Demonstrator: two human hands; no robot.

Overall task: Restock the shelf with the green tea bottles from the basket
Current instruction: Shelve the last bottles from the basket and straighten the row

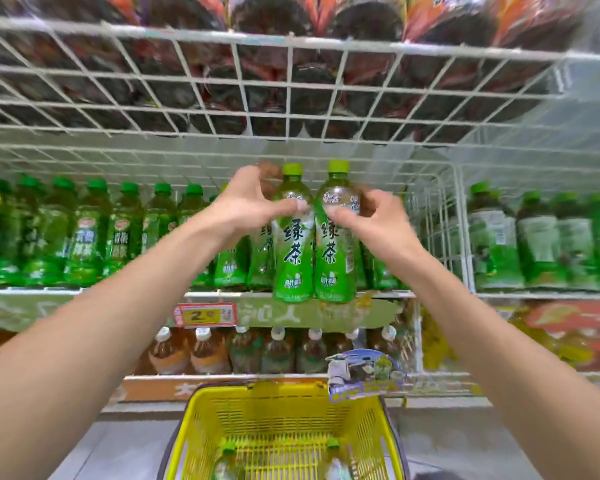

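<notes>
My left hand (253, 206) grips a green tea bottle (293, 261) by its upper part. My right hand (364, 216) grips a second green tea bottle (336, 261) right beside it. Both bottles are upright, side by side, with green caps and green labels, held in front of the middle shelf's edge (222, 294). More green tea bottles (232, 268) stand on that shelf behind them. Below, the yellow basket (284, 403) holds two more green-capped bottles (227, 459) at its bottom.
A white wire shelf (291, 81) with dark bottles hangs close above my hands. Other green bottles (84, 237) fill the shelf at left and right (534, 244). A wire divider (461, 230) stands at right. A price tag (207, 315) and amber bottles (201, 351) lie below.
</notes>
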